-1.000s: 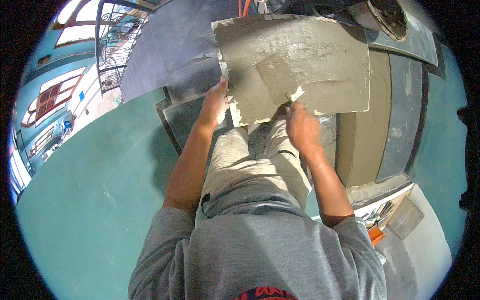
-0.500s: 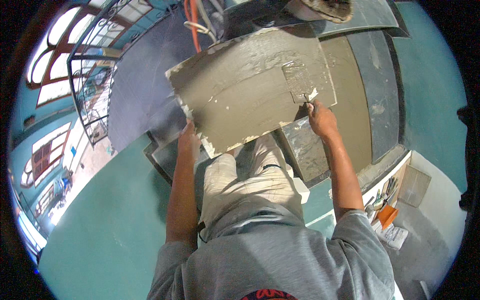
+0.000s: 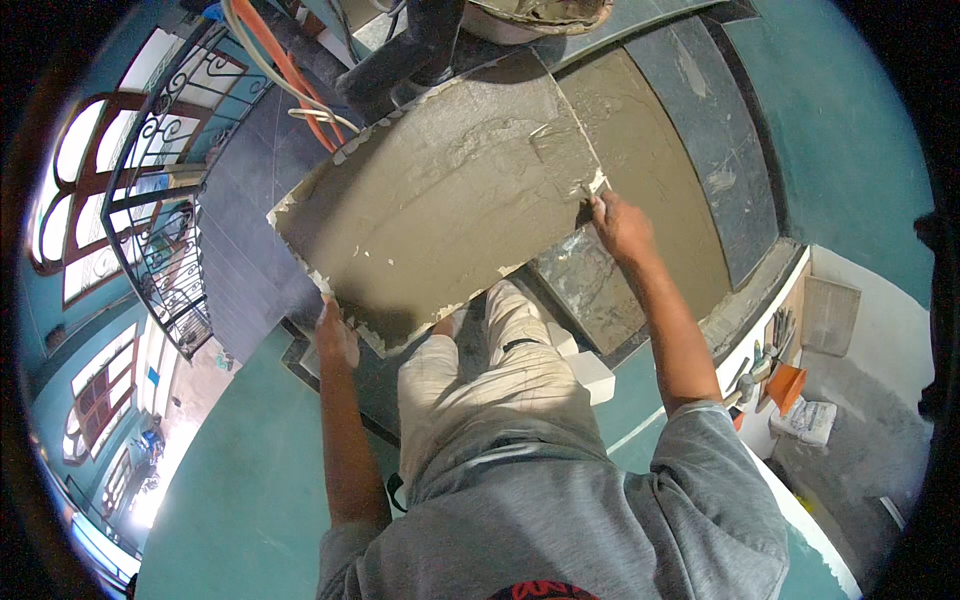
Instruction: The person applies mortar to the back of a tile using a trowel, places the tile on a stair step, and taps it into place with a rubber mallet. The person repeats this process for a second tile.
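Your left hand [image 3: 337,335] has its grip clamped on the edge of the coated tile [image 3: 430,190], probably to steady it, while your right hand [image 3: 622,228] clasps the trowel [image 3: 598,183].

Arms [image 3: 672,330] extended, hands [image 3: 625,232] well apart, right fingers [image 3: 603,208] curled

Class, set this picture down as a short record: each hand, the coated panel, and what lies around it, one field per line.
Left hand: holds the left edge of the panel
Right hand: grips a trowel-like tool, its blade hard to make out
Panel: rectangular, spread with grey-brown paste, edges ragged and pale
Right of panel: a grey-brown coated strip, then a dark slab
Beyond panel: orange cable, bucket with stained rim
Far left: black railing
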Demonstrator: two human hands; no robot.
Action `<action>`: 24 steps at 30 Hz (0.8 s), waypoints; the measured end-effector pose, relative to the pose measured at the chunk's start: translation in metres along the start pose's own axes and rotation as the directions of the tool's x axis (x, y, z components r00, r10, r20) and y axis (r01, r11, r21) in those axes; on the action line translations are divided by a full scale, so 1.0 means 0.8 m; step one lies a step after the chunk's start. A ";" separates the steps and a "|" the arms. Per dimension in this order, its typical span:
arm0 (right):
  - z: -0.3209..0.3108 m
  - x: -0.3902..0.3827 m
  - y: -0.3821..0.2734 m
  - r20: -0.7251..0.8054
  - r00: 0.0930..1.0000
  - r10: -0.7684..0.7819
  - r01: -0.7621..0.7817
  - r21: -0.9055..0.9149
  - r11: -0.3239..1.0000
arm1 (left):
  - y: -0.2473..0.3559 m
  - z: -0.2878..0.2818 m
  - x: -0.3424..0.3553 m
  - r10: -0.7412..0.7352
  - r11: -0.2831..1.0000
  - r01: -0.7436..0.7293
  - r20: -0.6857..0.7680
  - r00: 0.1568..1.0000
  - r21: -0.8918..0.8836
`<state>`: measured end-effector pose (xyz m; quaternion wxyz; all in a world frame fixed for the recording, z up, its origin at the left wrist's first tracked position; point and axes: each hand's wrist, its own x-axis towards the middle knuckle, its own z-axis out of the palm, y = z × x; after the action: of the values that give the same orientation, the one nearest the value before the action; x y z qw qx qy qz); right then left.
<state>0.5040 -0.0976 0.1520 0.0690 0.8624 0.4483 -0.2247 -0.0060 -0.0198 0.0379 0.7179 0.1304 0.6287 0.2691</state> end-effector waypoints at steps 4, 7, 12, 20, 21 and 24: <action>-0.003 0.020 0.031 -0.021 0.997 0.073 -0.073 -0.018 0.997 | -0.003 -0.002 0.001 0.024 0.998 -0.022 0.040 0.999 -0.056; -0.012 0.042 0.043 -0.071 0.989 0.132 -0.134 -0.024 0.991 | -0.005 -0.001 0.001 -0.041 0.999 0.041 -0.091 0.995 0.002; -0.036 0.095 0.044 -0.107 0.980 0.170 -0.149 0.186 0.971 | 0.000 0.004 -0.009 -0.013 1.000 0.013 0.003 1.000 0.028; -0.062 0.198 0.044 0.116 0.976 -0.183 0.171 0.103 0.980 | -0.006 -0.017 0.012 0.080 0.996 -0.083 0.068 0.994 0.044; -0.064 0.206 0.053 0.114 0.977 -0.182 0.170 0.105 0.980 | -0.006 -0.020 0.013 0.043 0.997 -0.043 0.012 0.999 0.058; -0.073 0.211 0.082 0.053 0.988 -0.145 0.147 -0.026 0.989 | -0.006 -0.020 0.009 0.025 0.997 -0.024 -0.010 1.000 0.071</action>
<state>0.6596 0.0082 0.1227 0.0766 0.8202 0.5117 -0.2442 -0.0200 -0.0224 0.0264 0.7060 0.1618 0.6401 0.2561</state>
